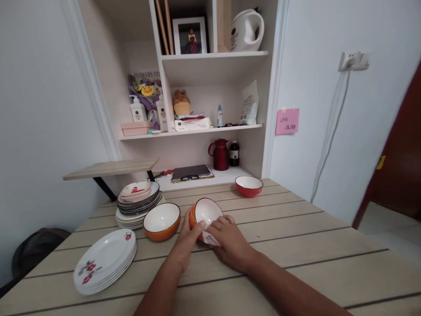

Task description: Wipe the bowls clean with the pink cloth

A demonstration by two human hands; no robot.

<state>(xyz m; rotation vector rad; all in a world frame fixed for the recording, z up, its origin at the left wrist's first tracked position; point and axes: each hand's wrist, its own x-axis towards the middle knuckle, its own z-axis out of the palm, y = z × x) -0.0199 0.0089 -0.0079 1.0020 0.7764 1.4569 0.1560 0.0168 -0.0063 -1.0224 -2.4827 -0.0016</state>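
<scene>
A bowl, white inside and orange outside, is tilted just above or on the worktop; I can't tell whether it touches. The left grip is curled around its left side, thumb at the near rim, fingers mostly hidden behind. The right grip has its fingers bunched, pinching a thin white cloth against the bowl's near side. Just left of the hands sits a second orange bowl, upright, and behind it a stack of mixed dishes. Nearer the person lie stacked white plates with red flowers. A red bowl stands upright toward the back right, well apart. Beyond, a red jug stands in the shelf unit.
</scene>
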